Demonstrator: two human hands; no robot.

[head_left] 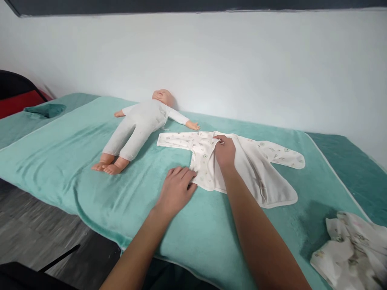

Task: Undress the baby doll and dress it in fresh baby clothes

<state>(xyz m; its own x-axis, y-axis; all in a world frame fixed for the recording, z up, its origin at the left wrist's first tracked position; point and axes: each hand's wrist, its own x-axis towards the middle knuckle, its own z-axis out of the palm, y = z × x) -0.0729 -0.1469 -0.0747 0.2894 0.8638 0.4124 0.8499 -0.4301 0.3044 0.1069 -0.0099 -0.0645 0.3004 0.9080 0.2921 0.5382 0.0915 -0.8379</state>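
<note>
A white baby shirt [202, 161] with a small printed pattern lies spread on a green cloth, its sleeves stretched out to both sides. One front panel is folded back on the right, showing the plain inside. My right hand [225, 151] is closed on the shirt's front edge near the top, its fingertips pinching the fabric. At the lower left corner of the hem rests my left hand [178, 185], palm down, fingers lying flat and the index fingertip touching the cloth. Left of the shirt, a baby doll [140, 117] in a white body suit lies on its back, arms out.
A crumpled patterned white garment [352, 249] lies at the near right. The green cloth [60, 161] covers the bed, which meets a white wall [242, 68] behind. A red and black item [18, 94] stands at the far left; the bed's front edge drops to a dark floor.
</note>
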